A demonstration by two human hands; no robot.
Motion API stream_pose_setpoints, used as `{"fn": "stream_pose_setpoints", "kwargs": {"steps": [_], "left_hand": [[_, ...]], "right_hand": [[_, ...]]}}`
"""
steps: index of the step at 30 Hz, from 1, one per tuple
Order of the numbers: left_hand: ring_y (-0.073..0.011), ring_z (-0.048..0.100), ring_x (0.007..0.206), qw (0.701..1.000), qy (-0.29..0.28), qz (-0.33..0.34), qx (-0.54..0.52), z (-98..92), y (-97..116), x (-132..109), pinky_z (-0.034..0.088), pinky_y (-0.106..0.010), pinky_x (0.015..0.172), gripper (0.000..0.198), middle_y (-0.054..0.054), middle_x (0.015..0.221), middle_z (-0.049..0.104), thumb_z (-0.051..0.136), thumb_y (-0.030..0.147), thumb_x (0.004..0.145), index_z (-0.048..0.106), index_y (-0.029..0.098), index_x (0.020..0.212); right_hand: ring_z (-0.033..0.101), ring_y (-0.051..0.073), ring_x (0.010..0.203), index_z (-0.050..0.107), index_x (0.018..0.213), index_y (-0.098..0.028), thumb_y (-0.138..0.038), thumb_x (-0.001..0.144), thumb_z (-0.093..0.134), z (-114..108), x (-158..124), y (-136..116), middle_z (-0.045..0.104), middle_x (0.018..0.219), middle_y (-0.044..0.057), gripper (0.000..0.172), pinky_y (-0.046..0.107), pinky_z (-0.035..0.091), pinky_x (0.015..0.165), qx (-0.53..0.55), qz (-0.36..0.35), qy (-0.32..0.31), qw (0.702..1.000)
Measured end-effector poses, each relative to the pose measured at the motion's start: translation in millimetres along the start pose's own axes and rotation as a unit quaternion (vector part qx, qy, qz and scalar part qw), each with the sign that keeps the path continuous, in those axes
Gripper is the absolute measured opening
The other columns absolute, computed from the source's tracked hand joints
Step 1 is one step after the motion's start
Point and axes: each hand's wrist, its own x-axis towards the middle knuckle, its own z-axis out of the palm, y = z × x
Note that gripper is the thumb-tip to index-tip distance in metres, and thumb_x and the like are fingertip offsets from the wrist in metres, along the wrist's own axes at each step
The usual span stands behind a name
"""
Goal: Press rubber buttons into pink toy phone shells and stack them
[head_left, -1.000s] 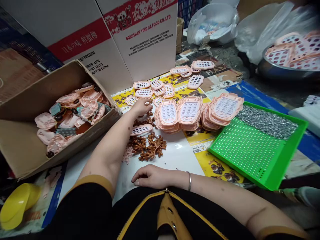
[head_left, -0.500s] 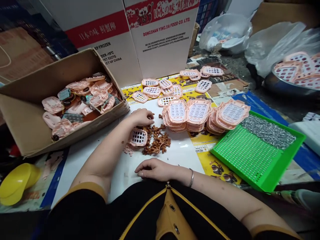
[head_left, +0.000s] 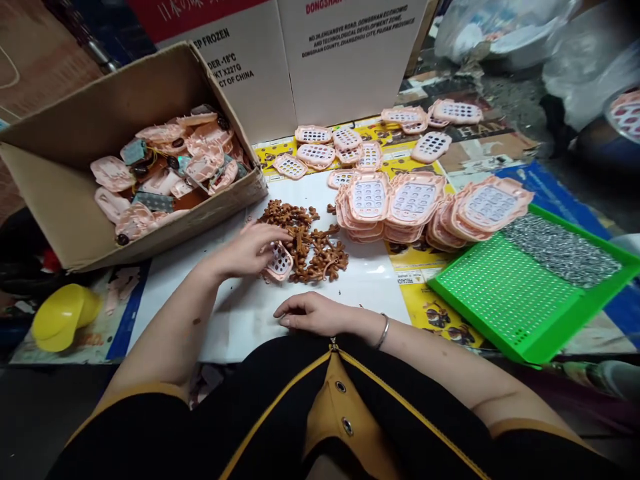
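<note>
My left hand (head_left: 253, 251) is closed around the upper left of a pink plastic phone-shaped casing (head_left: 280, 263) with rows of holes. The casing is tilted, its left part hidden under my fingers. Right beside it lies a heap of small brown bear-shaped plastic pieces (head_left: 320, 257). My right hand (head_left: 313, 313) rests on the white work surface (head_left: 365, 287) near my body, fingers loosely curled and a little apart, with nothing seen in it. Stacks of pink casings with white key pads (head_left: 369, 200) stand beyond the brown pieces.
At left, a cardboard box (head_left: 60, 207) holds pink shells with circuit boards and wires. A green tray (head_left: 493, 300) with small metal screws (head_left: 565, 250) sits at right. Loose pink casings (head_left: 317, 155) lie at the back, before a white carton (head_left: 345, 80). A yellow scoop (head_left: 63, 320) lies far left.
My left hand has come from the far side of the brown pieces back onto the casing, which now sits tilted and nearer to me. My right hand stays put. The camera view has tilted downward.
</note>
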Motion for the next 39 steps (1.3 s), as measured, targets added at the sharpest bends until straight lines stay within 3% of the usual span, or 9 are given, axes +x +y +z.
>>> {"fn": "stream_pose_setpoints", "kwargs": {"steps": [4,11,17,19,25,30,35,36,39], "left_hand": [[-0.0315,0.035,0.148,0.996,-0.014,0.014,0.084,19.5,3.0,-34.3,0.003,-0.062,0.123,0.064,-0.01,0.156,0.047,0.059,0.024,0.083,0.05,0.026,0.146],[-0.0284,0.057,0.123,0.991,0.117,0.018,0.069,8.7,13.8,-27.0,0.014,-0.051,0.124,0.068,-0.014,0.131,0.065,0.064,0.047,0.082,0.053,0.019,0.143],[-0.0341,0.052,0.122,0.981,0.114,-0.061,0.145,-20.8,32.3,31.8,0.023,-0.052,0.119,0.073,-0.015,0.122,0.062,0.062,0.057,0.083,0.051,0.017,0.143],[-0.0356,0.051,0.12,0.978,0.109,-0.09,0.155,-20.8,36.2,61.4,0.034,-0.048,0.112,0.067,-0.016,0.119,0.062,0.062,0.051,0.084,0.054,0.015,0.14],[-0.0362,0.052,0.125,0.976,0.12,-0.113,0.145,-7.2,30.0,121.4,0.037,-0.045,0.111,0.064,-0.021,0.131,0.059,0.066,0.025,0.079,0.054,0.008,0.14],[-0.0254,0.05,0.132,0.975,0.18,-0.064,0.112,-9.9,30.5,81.5,0.038,-0.038,0.114,0.053,-0.013,0.145,0.055,0.055,0.033,0.093,0.053,0.015,0.142],[-0.0252,0.056,0.127,0.914,0.382,-0.094,0.097,-62.4,-20.3,20.8,0.04,-0.041,0.114,0.042,-0.01,0.131,0.065,0.051,0.023,0.091,0.061,0.017,0.131],[-0.0255,0.056,0.128,0.907,0.385,-0.143,0.096,-77.0,-37.4,15.7,0.04,-0.042,0.114,0.048,-0.01,0.135,0.063,0.05,0.018,0.088,0.058,0.019,0.135],[-0.0301,0.051,0.135,0.929,0.247,-0.257,0.101,-114.7,-85.9,15.1,0.04,-0.039,0.114,0.08,-0.013,0.146,0.055,0.062,0.015,0.073,0.043,0.019,0.151]], "right_hand": [[0.058,0.011,0.072,0.072,0.112,-0.013,-0.031,0.09,0.063,0.7,0.6,0.9,0.068,0.083,0.003,0.03,0.023,0.048,0.072,-0.013,-0.012,0.004,1.0],[0.055,0.01,0.069,0.073,0.112,-0.014,-0.031,0.089,0.064,0.1,0.3,-1.0,0.068,0.08,0.001,0.03,0.021,0.047,0.069,-0.041,-0.011,0.015,0.999],[0.062,0.013,0.078,0.075,0.112,-0.016,-0.032,0.089,0.065,1.1,0.7,-0.2,0.073,0.09,0.003,0.029,0.023,0.05,0.077,-0.066,-0.032,0.019,0.997],[0.064,0.014,0.081,0.074,0.113,-0.016,-0.031,0.089,0.064,1.7,0.6,0.0,0.074,0.092,0.004,0.031,0.024,0.05,0.078,-0.062,-0.032,0.012,0.997],[0.065,0.016,0.086,0.073,0.116,-0.014,-0.034,0.089,0.062,2.5,-2.1,-0.5,0.074,0.099,0.009,0.035,0.028,0.051,0.085,-0.071,-0.021,0.008,0.997],[0.062,0.015,0.079,0.073,0.113,-0.015,-0.036,0.089,0.063,1.9,-3.2,0.6,0.071,0.09,0.005,0.034,0.028,0.05,0.081,-0.052,-0.01,0.01,0.999],[0.056,0.011,0.068,0.072,0.107,-0.016,-0.047,0.083,0.071,1.2,-2.3,4.7,0.064,0.077,0.0,0.039,0.026,0.048,0.067,0.011,0.011,0.017,1.0],[0.055,0.011,0.065,0.071,0.106,-0.016,-0.052,0.079,0.073,1.8,-2.1,5.7,0.062,0.074,-0.001,0.044,0.026,0.047,0.063,0.039,0.02,0.02,0.999],[0.053,0.01,0.059,0.066,0.105,-0.016,-0.063,0.069,0.079,4.8,-1.5,7.6,0.055,0.068,-0.004,0.061,0.024,0.044,0.05,0.152,0.049,0.039,0.986]]}}
